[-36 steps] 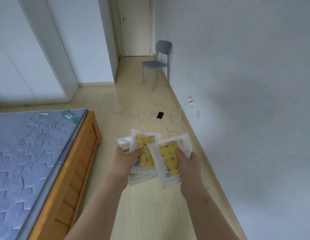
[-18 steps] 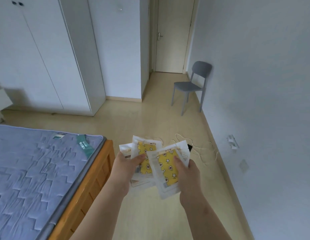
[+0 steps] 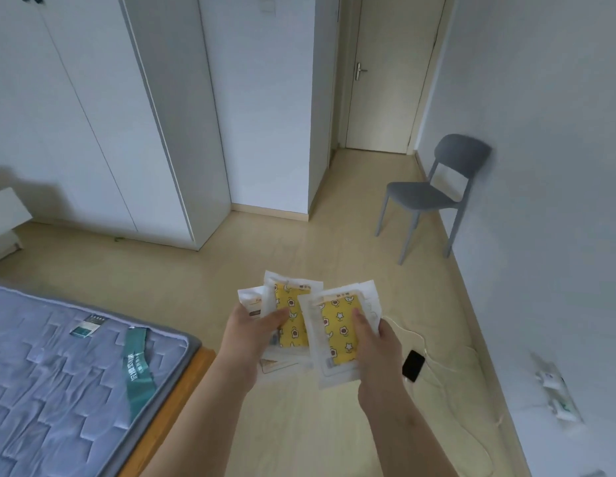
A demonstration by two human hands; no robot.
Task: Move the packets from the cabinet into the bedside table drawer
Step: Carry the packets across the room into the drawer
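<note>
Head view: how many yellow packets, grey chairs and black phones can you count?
Yellow packets: 2
Chairs: 1
Phones: 1
Total: 4

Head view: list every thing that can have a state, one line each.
Left hand: grips several overlapping packets.
Right hand: grips one yellow-print packet.
Wardrobe doors: shut.
Room door: shut.
Grey chair: upright, seat bare.
Phone: lying on the floor, screen dark.
</note>
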